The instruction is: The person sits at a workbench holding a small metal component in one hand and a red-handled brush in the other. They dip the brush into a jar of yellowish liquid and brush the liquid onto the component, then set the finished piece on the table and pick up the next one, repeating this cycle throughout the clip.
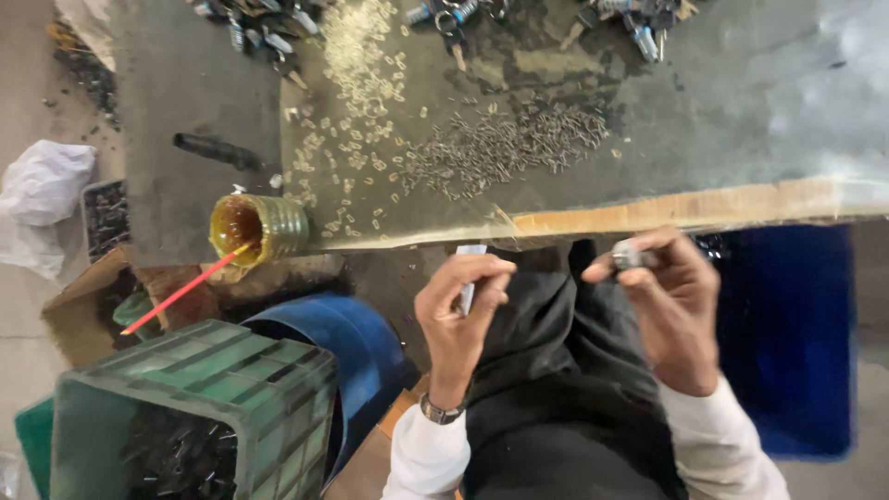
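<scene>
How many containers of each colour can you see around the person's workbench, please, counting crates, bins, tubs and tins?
Green plastic crate: 1
Blue bin and blue tub: 2
Yellowish tin holding a red stick: 1
Total: 4

The left hand pinches a thin flat piece; the right hand holds a small metal part.

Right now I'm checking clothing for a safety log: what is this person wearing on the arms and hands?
Both hands are bare, no gloves. The left hand has a metal-banded wristwatch above a white long sleeve. The right hand shows a matching white sleeve and no watch.
</scene>
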`<state>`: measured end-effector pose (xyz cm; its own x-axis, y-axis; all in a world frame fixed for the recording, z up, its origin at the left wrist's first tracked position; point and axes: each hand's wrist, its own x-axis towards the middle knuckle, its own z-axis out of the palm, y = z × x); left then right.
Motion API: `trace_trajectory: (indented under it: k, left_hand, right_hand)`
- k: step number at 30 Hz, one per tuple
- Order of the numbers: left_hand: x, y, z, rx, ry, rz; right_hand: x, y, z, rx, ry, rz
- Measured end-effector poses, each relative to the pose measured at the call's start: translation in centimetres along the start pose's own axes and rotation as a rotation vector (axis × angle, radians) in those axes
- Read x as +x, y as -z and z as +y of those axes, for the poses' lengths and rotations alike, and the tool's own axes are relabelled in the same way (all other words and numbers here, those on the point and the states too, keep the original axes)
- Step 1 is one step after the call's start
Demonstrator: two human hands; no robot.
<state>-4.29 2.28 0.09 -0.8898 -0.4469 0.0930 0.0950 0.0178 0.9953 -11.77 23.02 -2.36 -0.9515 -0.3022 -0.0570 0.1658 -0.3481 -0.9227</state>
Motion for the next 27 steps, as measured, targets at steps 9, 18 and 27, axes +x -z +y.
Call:
trace_trajectory:
  k: [9,18,27]
  left_hand:
    - [-1.5,-3.2,-0.1,-0.021,0.089,-0.137]
    - [-1.6,-3.2,1.3,-0.06,0.006,-0.154]
    - [-1.4,-2.9,0.4,0.09,-0.099,-0.14]
  right_hand:
    - [-3.2,-1.5,1.6,0.22,-0.299,0.037]
    - [-3.8,-2.9,0.8,0.382,-0.381,-0.025]
    - [-4.2,-2.5,1.9,0.309,-0.332,-0.037]
